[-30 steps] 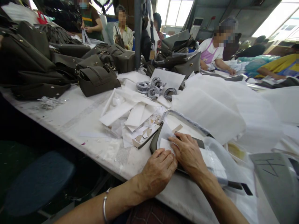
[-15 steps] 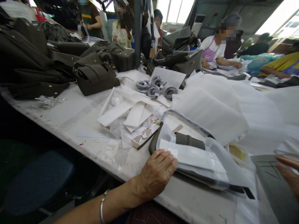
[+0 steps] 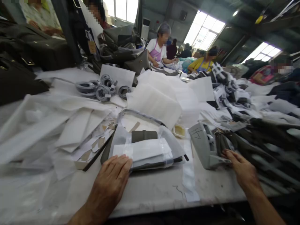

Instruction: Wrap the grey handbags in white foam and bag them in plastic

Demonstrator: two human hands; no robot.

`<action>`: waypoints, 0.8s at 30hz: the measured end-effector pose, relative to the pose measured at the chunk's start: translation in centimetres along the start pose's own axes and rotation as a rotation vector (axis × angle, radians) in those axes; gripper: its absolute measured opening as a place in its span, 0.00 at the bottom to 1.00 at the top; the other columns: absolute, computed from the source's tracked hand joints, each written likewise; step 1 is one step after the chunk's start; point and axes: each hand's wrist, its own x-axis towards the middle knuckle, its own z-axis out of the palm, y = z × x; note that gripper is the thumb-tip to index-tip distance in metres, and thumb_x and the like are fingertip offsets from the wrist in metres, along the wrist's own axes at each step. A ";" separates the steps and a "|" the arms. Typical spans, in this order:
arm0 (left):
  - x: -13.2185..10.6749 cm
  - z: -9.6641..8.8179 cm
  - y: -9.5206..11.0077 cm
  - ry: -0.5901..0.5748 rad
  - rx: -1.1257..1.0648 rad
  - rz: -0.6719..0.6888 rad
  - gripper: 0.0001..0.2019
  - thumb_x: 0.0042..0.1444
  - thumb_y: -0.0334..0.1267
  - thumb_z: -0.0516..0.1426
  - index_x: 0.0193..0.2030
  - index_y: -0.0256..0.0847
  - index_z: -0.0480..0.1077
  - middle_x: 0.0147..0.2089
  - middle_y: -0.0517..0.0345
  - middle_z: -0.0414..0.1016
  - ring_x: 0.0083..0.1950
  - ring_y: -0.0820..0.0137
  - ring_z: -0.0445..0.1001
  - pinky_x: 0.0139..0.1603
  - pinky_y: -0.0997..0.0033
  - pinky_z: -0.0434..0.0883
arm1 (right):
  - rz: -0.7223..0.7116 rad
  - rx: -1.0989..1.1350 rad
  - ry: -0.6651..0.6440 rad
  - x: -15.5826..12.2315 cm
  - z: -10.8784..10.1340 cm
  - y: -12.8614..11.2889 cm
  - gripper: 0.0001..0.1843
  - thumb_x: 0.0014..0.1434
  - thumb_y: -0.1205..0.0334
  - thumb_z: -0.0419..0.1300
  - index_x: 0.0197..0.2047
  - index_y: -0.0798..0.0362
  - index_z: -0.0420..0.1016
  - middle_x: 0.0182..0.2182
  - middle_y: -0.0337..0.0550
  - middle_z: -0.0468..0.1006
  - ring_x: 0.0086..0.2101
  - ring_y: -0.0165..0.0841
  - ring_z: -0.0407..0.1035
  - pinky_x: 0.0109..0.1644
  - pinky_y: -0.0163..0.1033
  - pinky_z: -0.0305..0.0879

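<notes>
A clear, glossy plastic bag [image 3: 150, 153] covered a matt olive leather-look wallet [image 3: 144, 135] and white paper. The surface [image 3: 152, 190] looked smooth, pale and scuffed. Foam sheets [image 3: 157, 100] near its far edge were soft, matt white.

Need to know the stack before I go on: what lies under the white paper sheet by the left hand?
Under the white paper sheet lies clear plastic wrap over a flat olive-grey bag. The left hand presses the sheet's near corner. The bag's front is mostly covered.
</notes>
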 end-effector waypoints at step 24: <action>-0.1 0.2 -0.1 0.014 0.014 0.005 0.12 0.64 0.24 0.52 0.51 0.30 0.70 0.47 0.47 0.76 0.51 0.61 0.72 0.57 0.56 0.66 | -0.046 0.334 0.047 -3.8 -2.6 -2.9 0.16 0.27 0.53 0.71 0.21 0.52 0.75 0.17 0.36 0.71 0.16 0.27 0.63 0.18 0.32 0.62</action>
